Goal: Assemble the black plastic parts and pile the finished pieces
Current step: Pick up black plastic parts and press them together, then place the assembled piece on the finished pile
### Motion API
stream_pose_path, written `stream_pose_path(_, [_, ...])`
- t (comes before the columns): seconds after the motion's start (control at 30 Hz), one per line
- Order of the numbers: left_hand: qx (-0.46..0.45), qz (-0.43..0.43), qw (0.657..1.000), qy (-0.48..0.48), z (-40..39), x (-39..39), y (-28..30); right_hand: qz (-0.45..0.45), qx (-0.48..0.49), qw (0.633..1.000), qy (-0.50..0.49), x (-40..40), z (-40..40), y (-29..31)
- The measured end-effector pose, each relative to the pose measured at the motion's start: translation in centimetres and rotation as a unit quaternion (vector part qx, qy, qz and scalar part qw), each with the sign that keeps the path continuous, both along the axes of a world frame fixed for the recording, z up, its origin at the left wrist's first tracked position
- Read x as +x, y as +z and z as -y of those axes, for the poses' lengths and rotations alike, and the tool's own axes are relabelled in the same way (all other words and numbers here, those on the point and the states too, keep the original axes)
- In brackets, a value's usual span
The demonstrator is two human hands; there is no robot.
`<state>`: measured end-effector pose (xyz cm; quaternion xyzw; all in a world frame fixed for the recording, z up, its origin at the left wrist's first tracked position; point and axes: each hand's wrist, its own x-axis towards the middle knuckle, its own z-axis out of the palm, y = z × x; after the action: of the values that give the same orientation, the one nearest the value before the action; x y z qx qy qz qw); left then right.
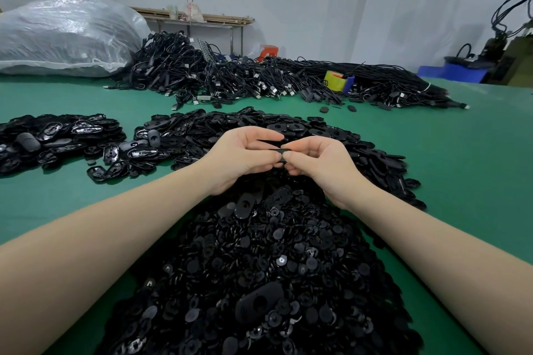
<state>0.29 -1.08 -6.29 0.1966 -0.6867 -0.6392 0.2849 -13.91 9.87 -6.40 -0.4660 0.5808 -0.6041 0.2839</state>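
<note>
A green surface (461, 158) fills the frame below pale grey walls, with a wooden bench (196, 19) against the wall at upper left. At centre frame, the left hand (245, 153) and right hand (317, 161) meet above the surface, the fingers of both curled and pinching a flat black part (277, 147) between them; how its pieces fit cannot be made out. Directly below, a heap of small discs (274, 268) runs to the bottom edge, with a few oval shells lying on it. Behind the hands spreads a pile of ovals (288, 127), and a separate pile (57, 135) sits at middle left. Tangled black cables (259, 78) stretch across the far side of the surface, a yellow tape roll (334, 81) resting among them. A bulging clear plastic bag (63, 34), its contents unclear, lies at upper left. At upper right stands a blue bin (450, 70) beside dark machinery.
</note>
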Motion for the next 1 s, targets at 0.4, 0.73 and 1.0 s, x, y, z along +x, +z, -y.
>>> stream_pose_path(0.4, [-0.018,-0.022,0.991,0.130,1.6,1.3,4.0,0.041,-0.075,0.995,-0.056,0.0,0.2,-0.2])
stream_pose_path(0.73, [0.135,-0.107,0.824,0.540,15.2,13.4,4.5,0.048,-0.050,0.995,-0.075,0.0,0.2,0.0])
stream_pose_path(1.0, [-0.103,0.011,0.848,0.520,11.9,10.6,5.0,0.037,-0.042,0.996,-0.072,0.1,0.1,0.1])
